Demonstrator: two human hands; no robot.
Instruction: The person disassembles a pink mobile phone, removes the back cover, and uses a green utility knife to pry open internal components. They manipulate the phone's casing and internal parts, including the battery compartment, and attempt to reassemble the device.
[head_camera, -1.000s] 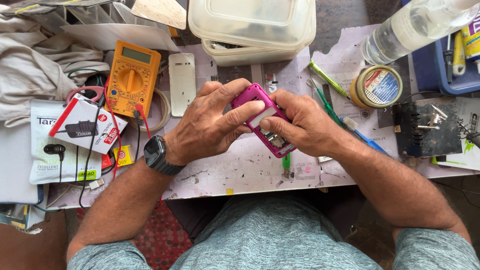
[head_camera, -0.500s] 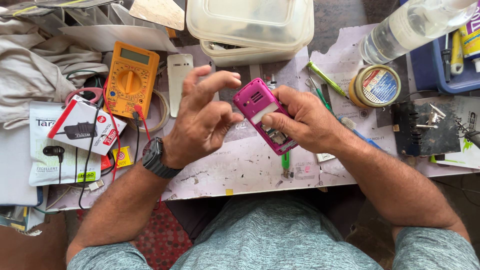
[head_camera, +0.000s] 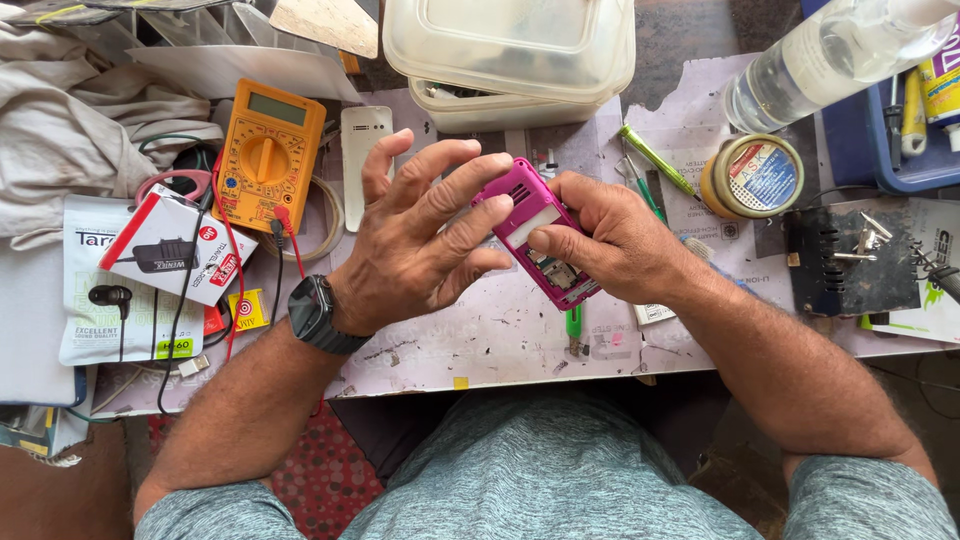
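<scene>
Head view. Both hands meet above the middle of the worktable (head_camera: 480, 345). Right hand (head_camera: 610, 240) is closed around a pink phone body (head_camera: 540, 235), thumb laid across its open back, where I can see a pale plate and a metal slot near the lower end. Left hand (head_camera: 420, 240) is spread wide, fingers fanned; its fingertips (head_camera: 500, 205) sit at the phone's left edge, though I cannot tell whether they press on it or only hover beside it. A dark wristwatch (head_camera: 318, 315) rides on that wrist.

To handle the phone well, I judge the right hand's clamp should stay on the long edges, leaving the open back free, and the left fingertips should work lightly, since the exposed parts look delicate and the shell is held in the air, tilted, above the tabletop.

Surroundings, same view. A white phone cover (head_camera: 362, 165) lies flat just beyond the left hand. An orange multimeter (head_camera: 268, 155) sits left of it, red lead trailing toward the table's near edge. Stacked clear plastic boxes (head_camera: 510, 55) stand beyond the hands. A green screwdriver (head_camera: 655, 160) and a round tin (head_camera: 752, 177) lie to the right; a second green tool (head_camera: 574, 330) pokes out beneath the phone. A dark block with screws (head_camera: 850, 260) lies further right. Clutter crowds every side, so anything small dropped here could be lost.
</scene>
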